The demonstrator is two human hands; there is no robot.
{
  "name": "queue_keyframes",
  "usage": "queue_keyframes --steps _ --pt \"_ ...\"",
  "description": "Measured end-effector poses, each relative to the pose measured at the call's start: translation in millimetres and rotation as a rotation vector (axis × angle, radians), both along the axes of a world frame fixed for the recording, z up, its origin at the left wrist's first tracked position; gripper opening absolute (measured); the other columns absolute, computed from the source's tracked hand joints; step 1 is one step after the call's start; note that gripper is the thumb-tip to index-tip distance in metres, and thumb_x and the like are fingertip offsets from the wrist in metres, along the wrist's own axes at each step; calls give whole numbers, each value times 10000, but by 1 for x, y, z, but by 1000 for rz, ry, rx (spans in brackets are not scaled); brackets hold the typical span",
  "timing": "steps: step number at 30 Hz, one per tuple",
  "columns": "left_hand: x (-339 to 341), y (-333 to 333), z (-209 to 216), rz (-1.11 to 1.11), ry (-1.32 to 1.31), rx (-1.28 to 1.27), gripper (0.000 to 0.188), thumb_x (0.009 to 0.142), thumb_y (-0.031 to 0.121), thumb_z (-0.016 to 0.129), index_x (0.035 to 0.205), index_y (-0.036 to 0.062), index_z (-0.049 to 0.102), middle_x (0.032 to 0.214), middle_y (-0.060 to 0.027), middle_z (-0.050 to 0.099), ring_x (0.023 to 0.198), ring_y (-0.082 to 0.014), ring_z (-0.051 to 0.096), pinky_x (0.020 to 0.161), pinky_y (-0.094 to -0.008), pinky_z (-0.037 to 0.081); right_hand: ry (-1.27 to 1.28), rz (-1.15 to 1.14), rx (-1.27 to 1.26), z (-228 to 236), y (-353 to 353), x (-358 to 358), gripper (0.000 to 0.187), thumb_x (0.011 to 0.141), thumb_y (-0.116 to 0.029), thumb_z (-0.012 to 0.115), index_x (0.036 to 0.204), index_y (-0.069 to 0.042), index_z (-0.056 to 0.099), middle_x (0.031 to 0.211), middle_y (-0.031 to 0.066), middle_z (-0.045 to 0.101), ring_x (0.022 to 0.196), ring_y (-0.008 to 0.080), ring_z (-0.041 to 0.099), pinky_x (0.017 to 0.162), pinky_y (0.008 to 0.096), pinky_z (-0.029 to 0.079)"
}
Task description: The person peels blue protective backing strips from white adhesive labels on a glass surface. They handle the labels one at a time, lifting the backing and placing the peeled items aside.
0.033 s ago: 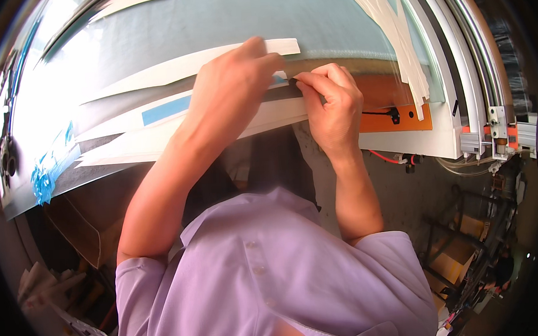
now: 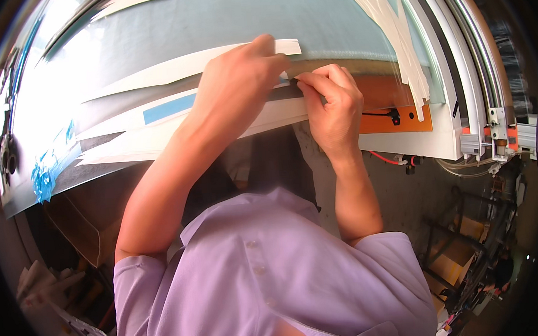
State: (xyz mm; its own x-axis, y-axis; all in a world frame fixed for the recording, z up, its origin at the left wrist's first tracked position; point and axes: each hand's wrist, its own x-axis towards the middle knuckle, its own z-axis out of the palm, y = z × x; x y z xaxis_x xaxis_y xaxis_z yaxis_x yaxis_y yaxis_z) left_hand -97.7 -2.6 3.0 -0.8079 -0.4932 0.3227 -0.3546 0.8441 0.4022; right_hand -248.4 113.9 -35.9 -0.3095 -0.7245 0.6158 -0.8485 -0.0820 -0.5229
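A white strip with a blue band (image 2: 170,108) runs beneath my left hand (image 2: 238,78), and its far end shows between my two hands. The fingers of my left hand are curled in and slightly blurred; their tips are hidden, so what they grip cannot be made out. Thumb and forefinger of my right hand (image 2: 337,103) pinch a small dark piece (image 2: 293,81) at that strip's end. Beyond my left hand lies another white strip (image 2: 167,74). Nearer to me, more pale strips (image 2: 128,148) lie along the table's front edge.
A bundle of long white strips (image 2: 404,63) hangs over the right side of the glassy table (image 2: 212,22). An orange plate (image 2: 412,119) with a black fitting lies to the right, beside a metal rail (image 2: 496,122). Crumpled blue film (image 2: 42,180) clings to the left corner.
My left hand has shifted very slightly to the right, and the blue-banded strip beneath it has moved a little with it. My right hand has stayed in place.
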Motion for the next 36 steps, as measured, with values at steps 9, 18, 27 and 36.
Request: queue_keyframes --steps 9,18,27,36 --pt "21 -30 -7 18 84 -145 23 848 27 683 832 35 669 919 -104 662 893 -307 664 757 -426 562 -16 -42 34 0 2 0 121 841 42 767 954 1 769 873 97 678 828 299 650 738 401 516" --pt "516 -141 -2 1091 -71 -75 249 971 214 740 1096 5 791 1034 -146 791 1005 -268 749 931 -368 555 -65 -27 99 2 3 3 85 892 39 751 975 22 761 886 89 688 828 245 666 756 349 522" --pt "493 -76 5 1218 62 -802 329 995 109 704 1320 81 745 1280 -160 752 1163 -329 721 987 -414 566 -1179 81 -175 16 15 4 193 946 -11 768 1128 54 768 1020 72 749 921 128 671 817 281 538" --pt "39 93 20 -18 622 1071 243 1032 24 687 1270 -22 701 1114 -64 725 1036 -126 683 915 -252 534 -1485 283 -386 31 44 34 130 1008 -66 711 1120 -1 717 982 69 732 907 162 676 888 318 522"
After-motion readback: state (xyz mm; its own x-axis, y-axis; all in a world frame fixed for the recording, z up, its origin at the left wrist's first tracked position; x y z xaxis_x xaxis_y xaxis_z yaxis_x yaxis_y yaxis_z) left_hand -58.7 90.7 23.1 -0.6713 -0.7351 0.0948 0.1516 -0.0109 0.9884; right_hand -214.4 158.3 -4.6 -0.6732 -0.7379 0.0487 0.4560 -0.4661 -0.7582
